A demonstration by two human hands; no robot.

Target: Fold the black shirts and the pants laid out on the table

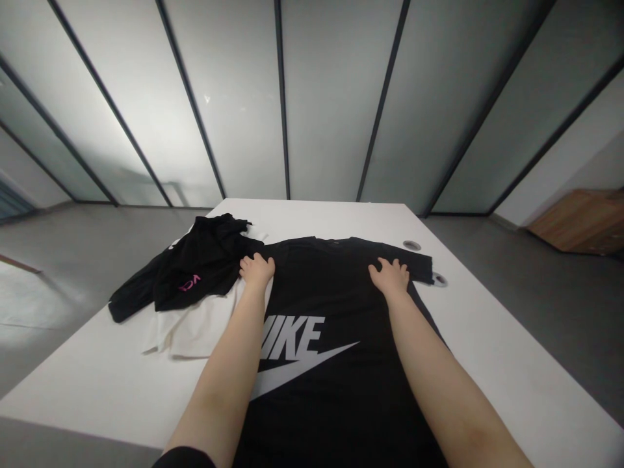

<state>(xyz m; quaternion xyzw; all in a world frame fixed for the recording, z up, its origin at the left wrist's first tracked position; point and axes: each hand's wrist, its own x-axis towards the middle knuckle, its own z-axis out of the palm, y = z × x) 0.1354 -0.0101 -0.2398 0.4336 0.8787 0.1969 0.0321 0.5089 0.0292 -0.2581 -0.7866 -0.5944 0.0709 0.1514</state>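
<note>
The left hand [257, 267] is laid near one shoulder of the black shirt [336, 279], fingers curled; whether cloth is pinched cannot be told. The right hand [391, 275] is rested near the opposite shoulder, fingers spread. Between and below both hands, the shirt is laid flat on the table [492, 364]. Left of the left hand, a black garment [209, 260] is heaped over a white garment [197, 325]. Right of the right hand, a ring [418, 246] is noted.

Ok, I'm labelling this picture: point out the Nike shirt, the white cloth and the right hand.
Nike shirt [344, 380], head view: plain black front.
White cloth [197, 326], head view: its uncovered part.
Right hand [391, 277], head view: its back.
</note>
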